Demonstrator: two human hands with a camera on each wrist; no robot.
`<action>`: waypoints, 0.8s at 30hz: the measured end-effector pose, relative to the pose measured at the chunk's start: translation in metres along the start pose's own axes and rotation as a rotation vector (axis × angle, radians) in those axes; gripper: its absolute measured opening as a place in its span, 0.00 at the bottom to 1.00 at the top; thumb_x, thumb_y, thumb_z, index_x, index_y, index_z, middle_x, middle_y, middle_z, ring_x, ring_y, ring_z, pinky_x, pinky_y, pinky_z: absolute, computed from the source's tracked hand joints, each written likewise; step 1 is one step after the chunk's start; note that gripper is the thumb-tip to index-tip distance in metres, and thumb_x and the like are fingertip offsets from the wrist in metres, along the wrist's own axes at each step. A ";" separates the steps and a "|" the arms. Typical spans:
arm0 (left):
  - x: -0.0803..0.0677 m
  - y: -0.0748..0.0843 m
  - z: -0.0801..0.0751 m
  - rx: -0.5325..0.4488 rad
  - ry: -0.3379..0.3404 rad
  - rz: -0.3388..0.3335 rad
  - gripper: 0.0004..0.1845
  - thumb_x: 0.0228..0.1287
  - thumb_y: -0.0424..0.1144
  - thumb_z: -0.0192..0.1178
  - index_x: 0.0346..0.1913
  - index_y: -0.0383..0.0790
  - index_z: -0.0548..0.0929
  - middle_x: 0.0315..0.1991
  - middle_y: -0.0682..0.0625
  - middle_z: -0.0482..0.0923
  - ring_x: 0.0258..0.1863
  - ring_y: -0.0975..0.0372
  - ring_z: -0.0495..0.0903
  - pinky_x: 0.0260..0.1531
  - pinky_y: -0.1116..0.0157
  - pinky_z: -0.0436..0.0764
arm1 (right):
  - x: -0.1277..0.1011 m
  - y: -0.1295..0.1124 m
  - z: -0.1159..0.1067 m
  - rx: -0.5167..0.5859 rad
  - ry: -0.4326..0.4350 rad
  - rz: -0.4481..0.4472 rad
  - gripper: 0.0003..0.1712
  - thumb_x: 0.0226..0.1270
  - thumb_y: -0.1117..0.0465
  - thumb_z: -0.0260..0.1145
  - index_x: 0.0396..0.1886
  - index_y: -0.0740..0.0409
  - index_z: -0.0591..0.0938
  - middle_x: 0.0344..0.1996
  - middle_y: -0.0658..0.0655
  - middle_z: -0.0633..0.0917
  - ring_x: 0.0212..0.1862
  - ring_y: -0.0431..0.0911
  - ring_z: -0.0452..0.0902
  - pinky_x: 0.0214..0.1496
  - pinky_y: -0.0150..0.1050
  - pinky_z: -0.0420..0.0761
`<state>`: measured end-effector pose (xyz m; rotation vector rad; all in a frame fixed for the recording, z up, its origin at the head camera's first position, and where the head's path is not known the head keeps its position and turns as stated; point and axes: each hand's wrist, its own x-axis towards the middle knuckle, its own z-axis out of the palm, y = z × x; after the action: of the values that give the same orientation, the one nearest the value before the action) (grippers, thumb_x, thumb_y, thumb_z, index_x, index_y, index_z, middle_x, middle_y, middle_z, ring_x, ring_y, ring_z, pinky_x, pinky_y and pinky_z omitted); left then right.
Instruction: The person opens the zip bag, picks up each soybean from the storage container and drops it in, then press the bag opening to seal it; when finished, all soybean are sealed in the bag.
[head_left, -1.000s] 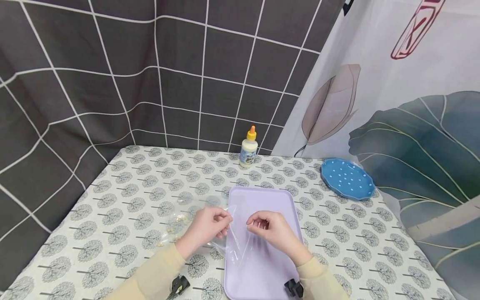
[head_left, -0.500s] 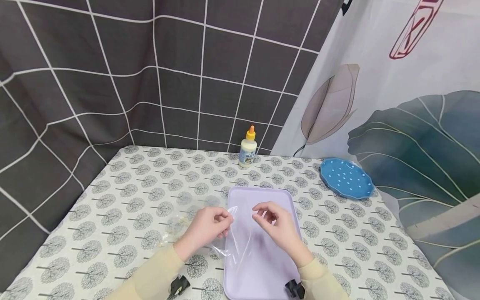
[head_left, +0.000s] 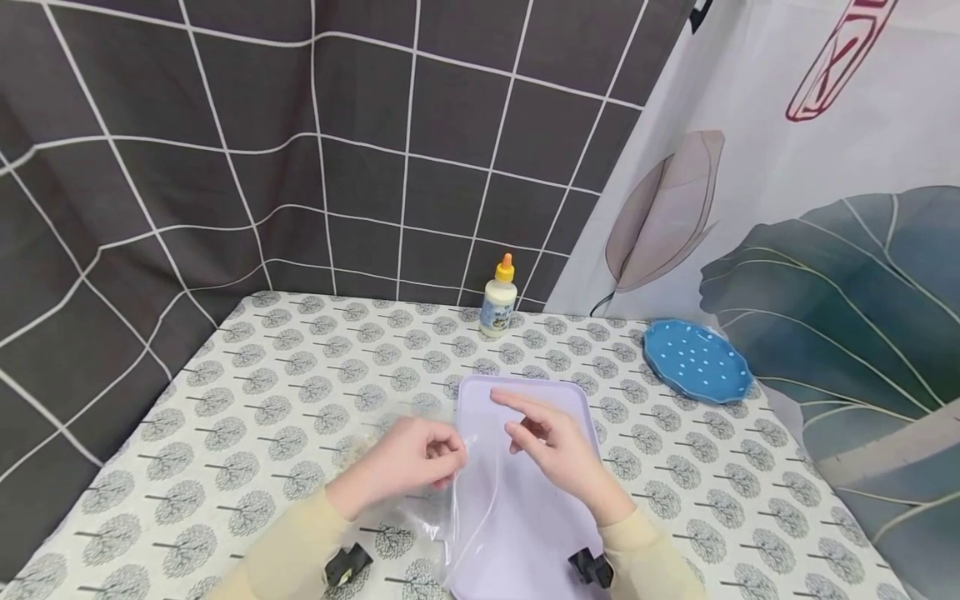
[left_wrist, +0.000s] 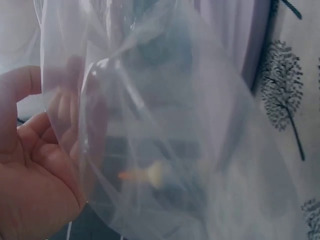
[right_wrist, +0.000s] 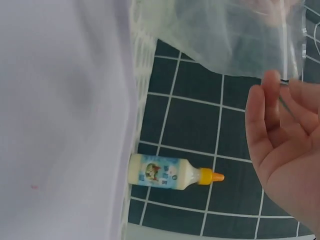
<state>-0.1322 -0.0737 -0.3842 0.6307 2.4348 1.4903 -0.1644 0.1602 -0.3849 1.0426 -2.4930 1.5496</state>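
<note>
My left hand (head_left: pixel 411 458) pinches the edge of a clear plastic bag (head_left: pixel 471 517) between thumb and fingers. The bag hangs partly over the left side of a lilac tray (head_left: pixel 540 533). Small pale pieces (head_left: pixel 354 450) show blurrily through the plastic, left of that hand. Over the tray, my right hand (head_left: pixel 564 454) has its index finger stretched out and the other fingers loosely bent, holding nothing. Seen from the right wrist, its fingertips (right_wrist: pixel 271 80) lie close to the bag's edge; whether they touch is unclear. Loose plastic fills much of the left wrist view.
A glue-type squeeze bottle (head_left: pixel 498 302) with a yellow cap and orange tip stands at the table's back edge. To the right lies a blue dotted plate (head_left: pixel 696 360). A tree-patterned cloth (head_left: pixel 255 383) covers the table; a dark checked curtain (head_left: pixel 360 167) hangs behind.
My right hand's fingers have spread and straightened, the index finger reaching up and left. My left hand has shifted slightly down, still gripping the bag, whose loose edge now hangs lower across the tray.
</note>
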 end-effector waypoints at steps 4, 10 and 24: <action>-0.003 0.005 -0.004 0.022 -0.036 0.031 0.05 0.63 0.38 0.59 0.29 0.47 0.82 0.21 0.58 0.78 0.19 0.65 0.78 0.21 0.67 0.83 | -0.002 -0.003 0.002 0.029 0.005 0.001 0.13 0.66 0.67 0.62 0.50 0.59 0.81 0.44 0.59 0.85 0.26 0.40 0.78 0.29 0.34 0.82; -0.009 0.013 -0.012 0.052 0.010 0.045 0.04 0.65 0.38 0.58 0.34 0.44 0.81 0.25 0.57 0.78 0.20 0.66 0.78 0.22 0.68 0.83 | -0.004 -0.007 0.004 0.012 0.098 -0.028 0.06 0.63 0.69 0.64 0.38 0.58 0.82 0.33 0.57 0.85 0.26 0.41 0.77 0.28 0.32 0.80; -0.033 0.046 -0.018 0.441 0.124 -0.012 0.39 0.51 0.71 0.58 0.63 0.52 0.74 0.36 0.67 0.77 0.33 0.75 0.75 0.30 0.70 0.76 | 0.000 -0.044 0.012 -0.135 0.367 -0.148 0.09 0.52 0.79 0.67 0.30 0.64 0.81 0.21 0.56 0.81 0.21 0.38 0.71 0.22 0.29 0.74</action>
<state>-0.0991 -0.0853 -0.3361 0.6134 2.8853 1.0134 -0.1367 0.1384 -0.3558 0.8160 -2.1851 1.3646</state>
